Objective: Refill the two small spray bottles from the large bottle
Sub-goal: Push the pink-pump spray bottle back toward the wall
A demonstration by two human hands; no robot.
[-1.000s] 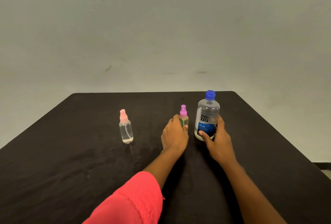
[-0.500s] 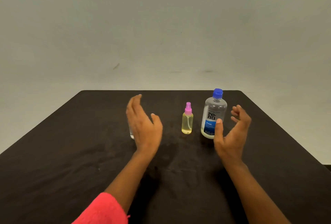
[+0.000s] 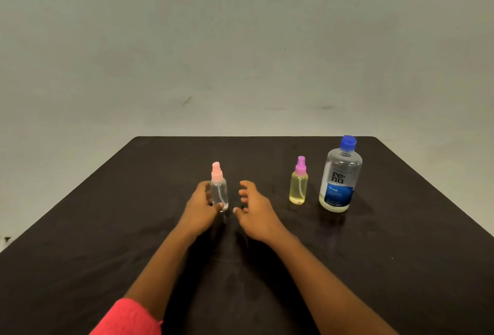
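Observation:
A small clear spray bottle with a pale pink cap point(image 3: 219, 190) stands upright on the black table point(image 3: 107, 227). My left hand point(image 3: 201, 207) grips its lower body, thumb in front and fingers behind. My right hand point(image 3: 254, 207) hovers just right of that bottle with fingers spread and loosely bent, holding nothing. Further right stands a small yellow spray bottle with a purple cap point(image 3: 298, 183). Beside it is the large clear bottle with a blue cap and a blue label point(image 3: 340, 176), capped and upright.
The table's far edge runs just behind the bottles, with a plain pale wall point(image 3: 240, 53) beyond. A pink sleeve point(image 3: 128, 318) covers my left upper arm at the bottom of the view.
Both hands left the yellow bottle and the large bottle and moved left. My left hand now grips the clear pink-capped bottle, and my right hand came in beside it.

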